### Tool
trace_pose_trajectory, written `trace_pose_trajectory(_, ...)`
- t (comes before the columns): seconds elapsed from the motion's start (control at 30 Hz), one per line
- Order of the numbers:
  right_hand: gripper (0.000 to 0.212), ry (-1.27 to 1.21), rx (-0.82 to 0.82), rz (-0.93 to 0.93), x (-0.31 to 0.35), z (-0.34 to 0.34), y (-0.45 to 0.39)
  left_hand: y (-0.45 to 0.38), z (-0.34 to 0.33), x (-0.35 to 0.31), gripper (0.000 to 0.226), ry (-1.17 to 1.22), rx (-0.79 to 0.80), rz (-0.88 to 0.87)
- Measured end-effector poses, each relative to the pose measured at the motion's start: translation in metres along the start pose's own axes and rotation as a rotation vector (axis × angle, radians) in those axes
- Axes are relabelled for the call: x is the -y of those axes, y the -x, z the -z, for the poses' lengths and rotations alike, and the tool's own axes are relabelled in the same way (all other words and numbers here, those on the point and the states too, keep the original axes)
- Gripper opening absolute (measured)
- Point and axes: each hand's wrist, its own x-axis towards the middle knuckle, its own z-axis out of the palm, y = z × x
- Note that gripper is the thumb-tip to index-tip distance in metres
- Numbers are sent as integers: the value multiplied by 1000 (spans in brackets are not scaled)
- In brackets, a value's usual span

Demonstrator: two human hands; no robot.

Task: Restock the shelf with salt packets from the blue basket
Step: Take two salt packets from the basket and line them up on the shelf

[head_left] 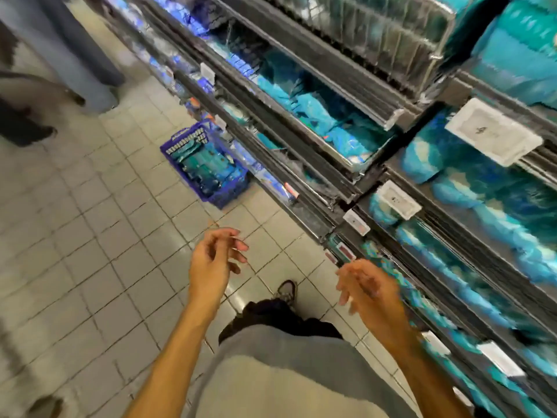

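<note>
**Me:** Two hands are in front of me, and both hold nothing. My left hand has loose, soft fingers. My right hand is loose too. It hangs just beside the low edge of the shelf.

**Helper:** Where is the salt?

**Me:** It sits in the blue basket on the floor, up ahead, right against the bottom of the shelf. I can see blue-green salt packets packed inside it. It is well apart from my hands, so I think I must walk over and bend down first.

**Helper:** What could go wrong?

**Me:** My shoe is stepping that way. I could kick the basket, because it is low and sticks out into the path. Someone else stands at the far end too, so I could bump them if I hurry.

**Helper:** Anything more?

**Me:** Yes. The picture is blurry and the shelf rows all look blue. I might put packets in the wrong row. The white tags are too fuzzy to read. And soft packets can slip if I grab too many.
</note>
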Motion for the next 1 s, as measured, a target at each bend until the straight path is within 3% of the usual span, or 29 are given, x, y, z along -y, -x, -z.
trace_pose_trajectory(0.03,8,-10,39,-30,-6,-6,3,7,10,11,29,-16,-40,33)
trace_pose_trajectory(0.13,24,23,123,-82,-21,-27,0,25,37,39,26,-37,-155,127)
trace_pose_trajectory(0.37,11,89,334,-175,-5,-91,-51,55,89,85,19,6,-423,249)
trace_pose_trajectory(0.43,6,91,366,-191,8,-116,-71,63,103,99,15,-11,-463,293)
trace_pose_trajectory(0.53,21,108,402,-167,24,-160,-107,69,129,118,12,-7,-515,378)
trace_pose_trajectory(0.67,11,97,392,-150,56,-236,-160,51,172,129,19,69,-606,458)
trace_pose_trajectory(0.87,12,127,389,-132,95,-329,-218,-18,254,118,18,74,-583,495)
trace_pose_trajectory(1.0,14,135,334,-132,102,-360,-238,-82,285,99,20,35,-481,477)
